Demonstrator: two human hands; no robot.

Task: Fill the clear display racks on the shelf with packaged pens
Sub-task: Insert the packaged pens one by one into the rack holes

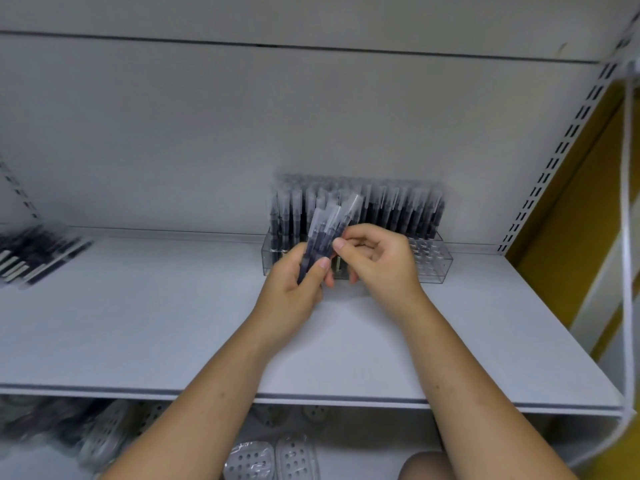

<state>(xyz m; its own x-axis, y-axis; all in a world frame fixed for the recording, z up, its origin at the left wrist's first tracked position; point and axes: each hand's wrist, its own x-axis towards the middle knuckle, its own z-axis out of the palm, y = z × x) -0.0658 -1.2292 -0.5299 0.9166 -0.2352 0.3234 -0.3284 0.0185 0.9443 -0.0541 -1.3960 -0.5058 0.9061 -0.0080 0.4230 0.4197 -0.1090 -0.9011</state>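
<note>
Clear acrylic display rack (429, 261) stands at the back of the grey shelf (173, 323), against the rear panel. Its rear rows are packed with upright packaged pens (398, 209), dark barrels in transparent sleeves. The front rows at the right end show unfilled holes.

Both hands are raised directly in front of the rack, above the shelf surface. The left hand (294, 289) grips a small bundle of pens (322, 237). The bundle is tilted, tops leaning up and to the right. The left fingers are curled round the lower barrels from behind and the thumb is laid across the front. The right hand (377, 258) meets the bundle from the right. Its fingers (353, 233) are bent, with forefinger and thumb pinching the upper part of the bundle. Whether they hold one sleeve or several cannot be told. The sleeve tops of the bundle overlap the stocked pens behind.

A loose pile of pens (38, 252) lies flat at the far left of the shelf, well apart from the rack. A slotted upright (554, 161) bounds the shelf on the right, and a white cord (627, 237) hangs beside it. Below the shelf edge lie perforated items in clear wrapping (270, 459); the picture there is blurred
</note>
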